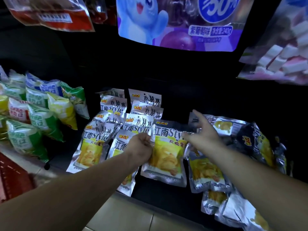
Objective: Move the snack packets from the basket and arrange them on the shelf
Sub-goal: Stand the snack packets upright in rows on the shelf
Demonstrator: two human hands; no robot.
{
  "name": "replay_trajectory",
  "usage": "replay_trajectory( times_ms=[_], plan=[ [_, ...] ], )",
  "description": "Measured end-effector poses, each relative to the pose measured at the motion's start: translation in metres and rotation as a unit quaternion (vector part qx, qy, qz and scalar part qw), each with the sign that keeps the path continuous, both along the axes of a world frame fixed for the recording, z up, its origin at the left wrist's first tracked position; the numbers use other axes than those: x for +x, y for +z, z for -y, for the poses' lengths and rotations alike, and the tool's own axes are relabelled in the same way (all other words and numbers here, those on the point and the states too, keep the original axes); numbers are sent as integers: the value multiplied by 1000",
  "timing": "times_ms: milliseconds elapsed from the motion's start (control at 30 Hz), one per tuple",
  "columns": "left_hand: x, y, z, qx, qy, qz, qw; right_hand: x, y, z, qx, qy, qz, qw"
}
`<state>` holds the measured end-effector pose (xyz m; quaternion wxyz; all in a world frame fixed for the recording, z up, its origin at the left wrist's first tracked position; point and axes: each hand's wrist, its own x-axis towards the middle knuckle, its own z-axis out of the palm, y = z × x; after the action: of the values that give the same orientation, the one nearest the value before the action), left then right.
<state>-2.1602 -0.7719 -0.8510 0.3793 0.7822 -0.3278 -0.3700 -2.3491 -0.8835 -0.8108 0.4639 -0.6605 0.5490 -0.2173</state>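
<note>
A silver snack packet [165, 152] is gripped at its left edge by the left hand [141, 148], whose fingers are curled round the foil. The right hand [202, 132] is held wide at the packet's upper right corner, fingers spread and index finger raised; whether the foil is touched cannot be told. The packet is propped between the hands on the dark shelf [150, 193]. Ranked packets [115, 117] are seen beyond the left hand, and heaped packets [206, 174] under the right forearm.

light: dim, shelf back [166, 72] near black | glare: foil snack packets [164, 147] toward 6 o'clock | blur: right hand [202, 132], hanging bag [283, 60] at 2 o'clock | edges: bowed
</note>
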Motion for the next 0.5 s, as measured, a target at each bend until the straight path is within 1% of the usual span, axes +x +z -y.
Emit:
replay_trajectory(
  times_ms=[67, 133, 200, 267, 333, 400, 433, 500],
  plan=[
    [1, -8, 3, 14, 4, 47, 999, 0, -7, 2, -11, 12, -12, 1000],
    [-2, -13, 8, 18, 21, 81, 996, 0, -16, 2, -28, 6, -1, 1000],
    [-8, -12, 17, -7, 45, 66, 997, 0, -21, 1, -89, -1, -4, 996],
    [-18, -11, 25, -23, 38, 51, 998, 1, -21, 7, -166, -4, -44, 985],
    [-29, -14, 29, -15, -17, 52, 998, 3, -18, 16, -215, 12, -82, 973],
    [-42, -20, 29, 11, -97, 37, 994, 6, -20, 23, -242, 46, -116, 962],
    [-49, -25, 28, 29, -140, 32, 989, 7, -24, 26, -246, 58, -121, 960],
    [-59, -35, 28, 73, -216, 51, 972, 8, -35, 32, -214, 49, -96, 971]
  ],
)
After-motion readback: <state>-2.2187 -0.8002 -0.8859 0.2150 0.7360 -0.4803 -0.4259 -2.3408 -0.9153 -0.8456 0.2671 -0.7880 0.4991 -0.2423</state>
